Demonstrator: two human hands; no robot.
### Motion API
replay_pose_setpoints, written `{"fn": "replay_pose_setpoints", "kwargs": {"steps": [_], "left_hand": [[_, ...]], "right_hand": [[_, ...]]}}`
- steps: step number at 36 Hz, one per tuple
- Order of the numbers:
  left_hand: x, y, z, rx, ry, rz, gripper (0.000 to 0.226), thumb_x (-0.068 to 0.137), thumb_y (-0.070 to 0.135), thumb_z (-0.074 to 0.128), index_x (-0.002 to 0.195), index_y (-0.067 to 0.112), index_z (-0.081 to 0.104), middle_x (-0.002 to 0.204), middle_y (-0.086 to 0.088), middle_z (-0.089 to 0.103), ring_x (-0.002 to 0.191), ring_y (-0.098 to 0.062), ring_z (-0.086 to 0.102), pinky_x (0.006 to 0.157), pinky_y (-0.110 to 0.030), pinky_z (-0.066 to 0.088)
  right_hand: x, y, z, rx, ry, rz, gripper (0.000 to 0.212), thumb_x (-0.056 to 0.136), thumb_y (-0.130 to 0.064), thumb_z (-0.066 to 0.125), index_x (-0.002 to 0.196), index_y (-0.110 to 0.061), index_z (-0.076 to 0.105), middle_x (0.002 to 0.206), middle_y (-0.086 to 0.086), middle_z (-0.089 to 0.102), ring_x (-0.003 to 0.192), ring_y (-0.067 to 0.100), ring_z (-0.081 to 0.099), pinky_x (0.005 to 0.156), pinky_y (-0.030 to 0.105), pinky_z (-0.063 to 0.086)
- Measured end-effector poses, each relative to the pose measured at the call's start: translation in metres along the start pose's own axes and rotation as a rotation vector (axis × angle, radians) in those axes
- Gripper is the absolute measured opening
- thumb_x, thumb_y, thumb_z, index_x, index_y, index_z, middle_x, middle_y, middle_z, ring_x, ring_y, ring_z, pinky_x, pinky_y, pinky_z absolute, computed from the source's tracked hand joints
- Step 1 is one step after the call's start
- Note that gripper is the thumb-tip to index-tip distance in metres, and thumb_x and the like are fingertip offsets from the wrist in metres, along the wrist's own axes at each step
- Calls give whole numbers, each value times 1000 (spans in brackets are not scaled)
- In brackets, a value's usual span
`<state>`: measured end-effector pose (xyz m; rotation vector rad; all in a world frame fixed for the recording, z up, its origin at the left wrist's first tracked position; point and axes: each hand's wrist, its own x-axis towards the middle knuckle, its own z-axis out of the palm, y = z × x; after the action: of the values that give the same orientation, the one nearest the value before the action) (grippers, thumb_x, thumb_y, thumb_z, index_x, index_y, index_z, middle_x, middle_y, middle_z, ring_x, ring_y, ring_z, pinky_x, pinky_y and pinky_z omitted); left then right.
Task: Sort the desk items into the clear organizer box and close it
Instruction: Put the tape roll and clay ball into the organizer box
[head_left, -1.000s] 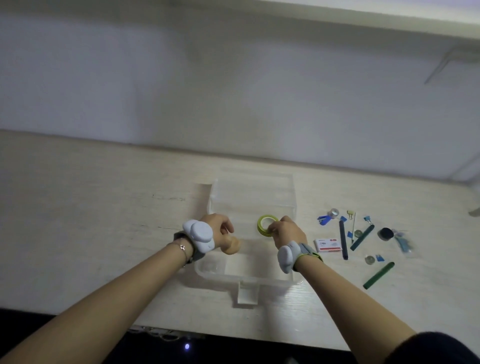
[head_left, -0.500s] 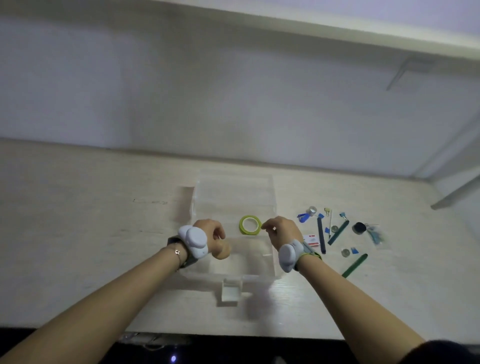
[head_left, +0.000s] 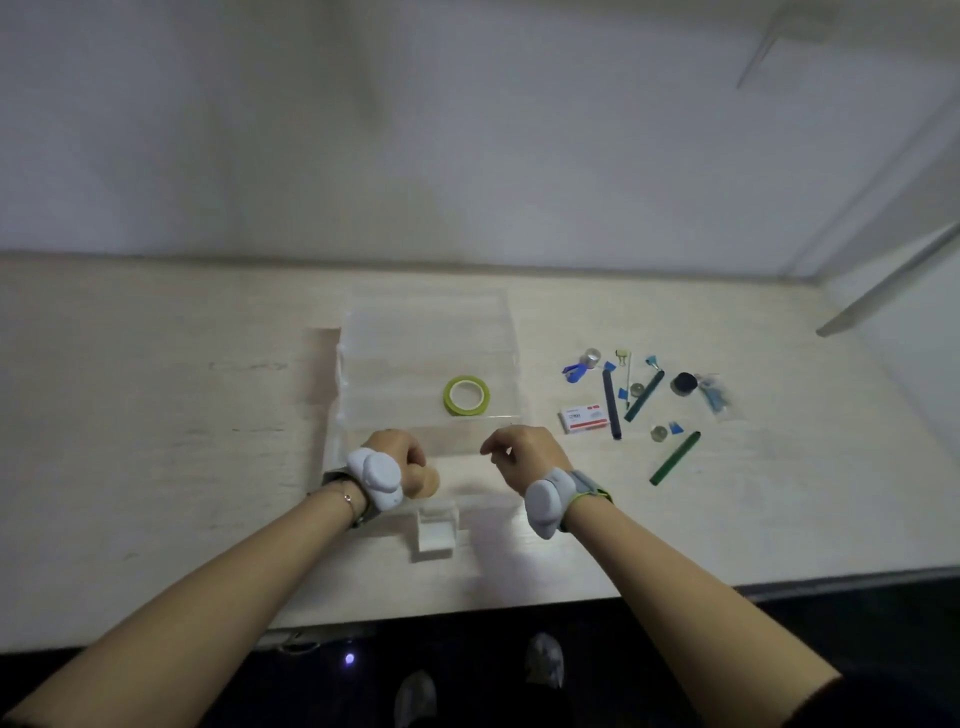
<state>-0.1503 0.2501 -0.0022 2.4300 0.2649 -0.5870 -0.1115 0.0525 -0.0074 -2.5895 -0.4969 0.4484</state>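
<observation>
A clear box (head_left: 431, 364) sits open on a pale desk (head_left: 156, 415), with a green tape roll (head_left: 466, 396) lying inside toward its right side. The left hand (head_left: 397, 460) is curled at the box's near edge, possibly gripping it; the dim view leaves that unclear. The right hand (head_left: 524, 454) hovers loosely curled, holding nothing. Pens, clips and a small carton (head_left: 584, 419) lie scattered to the right.

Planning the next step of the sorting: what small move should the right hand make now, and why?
Probably reach right to the staple box. The green tape roll already lies in the clear organizer box, the right hand looks empty, and that is the nearest loose item.
</observation>
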Motion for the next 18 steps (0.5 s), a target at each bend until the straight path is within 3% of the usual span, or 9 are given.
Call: {"fn": "replay_pose_setpoints", "kwargs": {"steps": [3,6,11,18], "left_hand": [[8,-4,4,67,-40,-11,28,74,19,70,98,4,71,95,-8,66,85,-20,58,80,-28,51],[13,-8,10,121,-111,-16,33,80,27,71,102,3,70,99,-10,68,85,-19,56,80,-28,50],[15,-8,11,179,-161,-13,34,86,27,64,112,5,67,118,-11,66,110,-26,60,87,-25,46],[15,-7,9,210,-179,2,31,88,22,60,116,10,66,124,-9,64,115,-24,58,91,-23,44]], "right_hand": [[-1,2,5,33,4,30,28,87,-7,50,101,-16,72,105,7,72,98,26,64,85,32,52],[-2,6,8,49,-4,52,27,87,-7,51,101,-15,72,106,7,72,98,25,64,85,30,51],[-3,13,8,66,-8,85,26,88,-8,51,100,-15,73,106,6,72,97,24,64,85,30,51],[0,17,4,91,-5,119,26,88,-6,50,99,-13,73,103,8,72,95,24,64,84,28,51]]}}
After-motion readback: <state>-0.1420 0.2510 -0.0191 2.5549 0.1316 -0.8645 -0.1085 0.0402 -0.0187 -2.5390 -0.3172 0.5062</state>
